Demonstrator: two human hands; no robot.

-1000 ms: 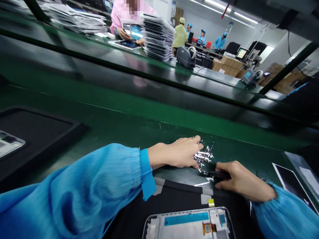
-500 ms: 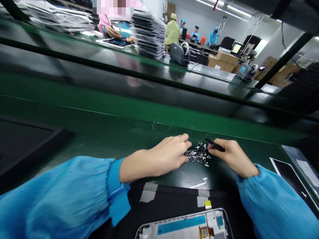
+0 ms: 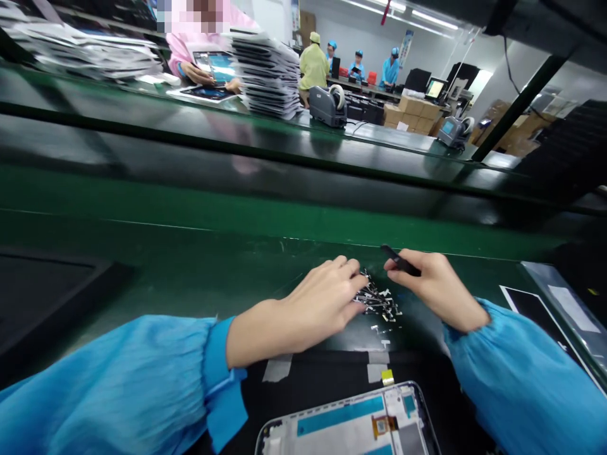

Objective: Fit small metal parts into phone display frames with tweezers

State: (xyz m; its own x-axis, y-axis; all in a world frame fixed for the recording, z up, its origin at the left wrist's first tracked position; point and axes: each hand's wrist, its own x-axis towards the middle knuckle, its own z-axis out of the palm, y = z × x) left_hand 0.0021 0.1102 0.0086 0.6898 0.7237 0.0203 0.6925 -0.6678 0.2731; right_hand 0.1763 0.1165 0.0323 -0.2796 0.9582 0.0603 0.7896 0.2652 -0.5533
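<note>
A pile of small black and silver parts lies on the green bench. My left hand is at the left side of this pile, its fingers bent and closed over the edge parts; its fingertips are partly hidden. To the right of the pile and slightly above the bench, my right hand pinches a black tool between thumb and fingers. Nearer to me, a tablet-like frame with blue strips and a yellow tab rests on a black mat taped down at its far edge.
A black tray sits at the left. Dark panels with white edging lie at the right. Beyond a raised rail stand stacked sheets, a tape dispenser and a person in pink holding a device.
My right hand and the black tool have lifted a little away from the pile. The pile's parts are spread differently, and small pieces lie nearer the mat. The camera view has shifted slightly.
</note>
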